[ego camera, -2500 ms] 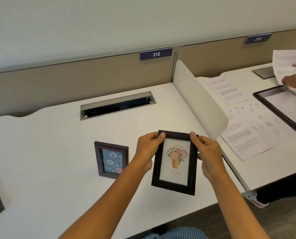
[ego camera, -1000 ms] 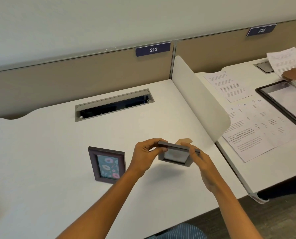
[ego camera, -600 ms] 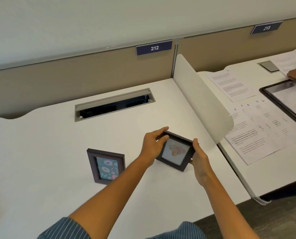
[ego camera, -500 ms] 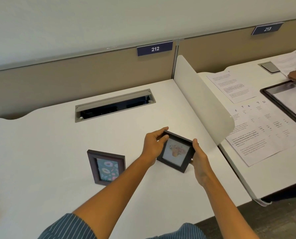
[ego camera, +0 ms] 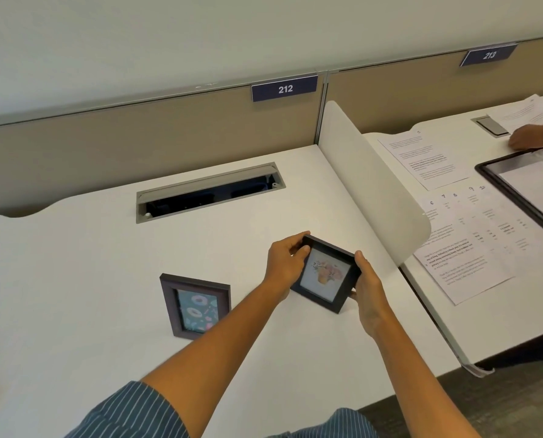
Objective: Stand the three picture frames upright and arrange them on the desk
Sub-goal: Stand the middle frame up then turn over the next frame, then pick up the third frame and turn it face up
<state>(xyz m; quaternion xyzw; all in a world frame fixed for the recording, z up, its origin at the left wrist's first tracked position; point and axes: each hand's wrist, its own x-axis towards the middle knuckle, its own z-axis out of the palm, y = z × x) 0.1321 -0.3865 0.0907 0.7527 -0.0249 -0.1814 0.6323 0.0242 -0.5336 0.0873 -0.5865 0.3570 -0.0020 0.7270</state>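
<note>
Dark flower-print picture frame (ego camera: 325,273), raised in air 2.5 s ago, now low over white desk (ego camera: 74,248), tilted. Left hand (ego camera: 284,263) and right hand (ego camera: 366,286) grip its sides. Brown donut-print frame (ego camera: 196,306) stands upright just left.

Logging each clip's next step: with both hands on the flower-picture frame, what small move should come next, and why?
Probably square it up and let go. The flower frame sits low on the desk, turned askew, gripped by the left hand and right hand, while the donut frame already stands upright alone.
</note>
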